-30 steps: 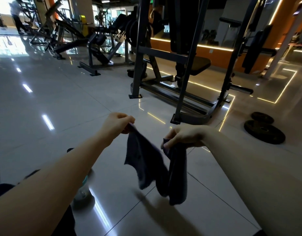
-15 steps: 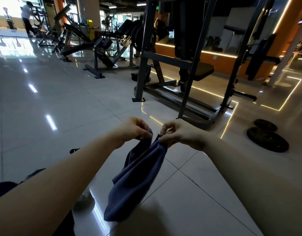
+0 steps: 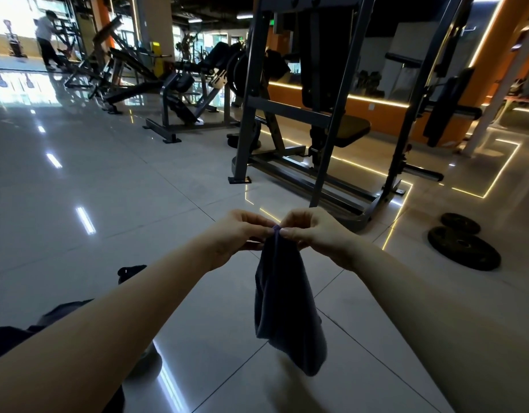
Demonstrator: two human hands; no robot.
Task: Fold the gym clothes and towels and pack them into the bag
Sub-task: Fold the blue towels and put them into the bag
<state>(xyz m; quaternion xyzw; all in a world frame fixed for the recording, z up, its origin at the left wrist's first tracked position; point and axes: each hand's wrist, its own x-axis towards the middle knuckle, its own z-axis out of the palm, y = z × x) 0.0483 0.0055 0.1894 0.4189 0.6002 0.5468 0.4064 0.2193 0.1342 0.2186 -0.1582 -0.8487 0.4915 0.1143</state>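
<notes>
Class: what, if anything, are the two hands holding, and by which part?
Both the left hand and right hand pinch the dark cloth by its top edge.

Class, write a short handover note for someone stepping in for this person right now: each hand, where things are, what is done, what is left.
Left hand: pinches the cloth at its top edge.
Right hand: pinches the same edge, beside the left.
The cloth is dark and hangs doubled from both hands, above the floor.
Done: first fold seems made.
Left: finish folding, pack it. No bag in view.
</notes>
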